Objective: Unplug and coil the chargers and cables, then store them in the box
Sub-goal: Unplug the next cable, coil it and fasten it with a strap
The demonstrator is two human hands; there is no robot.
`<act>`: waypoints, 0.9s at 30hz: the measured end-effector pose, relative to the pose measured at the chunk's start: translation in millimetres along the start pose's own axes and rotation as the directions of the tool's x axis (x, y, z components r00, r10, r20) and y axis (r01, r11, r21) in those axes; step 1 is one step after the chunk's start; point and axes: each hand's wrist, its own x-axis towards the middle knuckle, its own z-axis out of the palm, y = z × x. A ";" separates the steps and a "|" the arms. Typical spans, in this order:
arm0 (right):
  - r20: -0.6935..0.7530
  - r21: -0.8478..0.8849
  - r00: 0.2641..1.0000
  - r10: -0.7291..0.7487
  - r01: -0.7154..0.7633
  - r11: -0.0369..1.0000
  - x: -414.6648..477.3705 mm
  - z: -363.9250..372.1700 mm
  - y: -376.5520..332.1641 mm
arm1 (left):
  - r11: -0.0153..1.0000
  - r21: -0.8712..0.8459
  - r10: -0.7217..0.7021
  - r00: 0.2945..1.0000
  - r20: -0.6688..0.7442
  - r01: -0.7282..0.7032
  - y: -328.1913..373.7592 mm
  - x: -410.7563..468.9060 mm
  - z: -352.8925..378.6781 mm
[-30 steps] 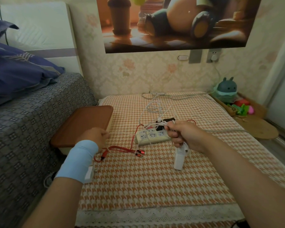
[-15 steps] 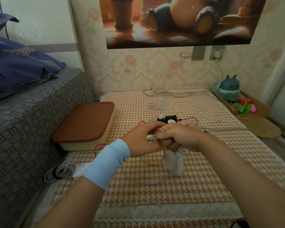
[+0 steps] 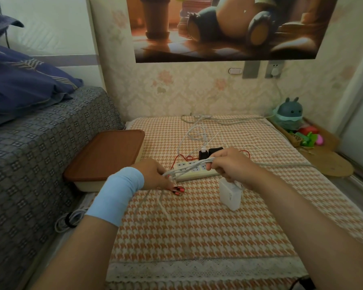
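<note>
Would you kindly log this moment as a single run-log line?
phase: coiling | right hand: grips white cable loops, white charger beneath | left hand: holds same cable | box: lid on

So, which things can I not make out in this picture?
Head view throughout.
Inside of the box: hidden by its lid.
Whether the left hand grips the white cable: its fingers are hidden.
Print on the white charger: too small.
Right end of the power strip: covered by the right hand.
</note>
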 end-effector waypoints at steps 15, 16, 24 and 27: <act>0.151 0.216 0.973 0.174 -0.204 0.955 2.7 19.0 -5.1 | 0.056 -0.984 0.144 0.976 -0.162 -0.172 3.9 5.0 20.2; 0.174 0.221 0.973 0.152 -0.189 0.957 0.7 20.7 -6.0 | 0.039 -0.985 0.128 0.978 -0.164 -0.171 6.6 5.6 21.5; -0.015 0.113 1.000 -0.016 0.017 0.993 -5.1 34.1 -4.7 | 0.061 -0.988 0.092 0.986 -0.139 -0.145 24.9 11.1 30.9; -0.045 0.169 0.999 0.017 -0.009 0.985 -5.7 32.6 -3.8 | 0.070 -0.984 0.106 0.982 -0.156 -0.164 30.8 11.2 32.2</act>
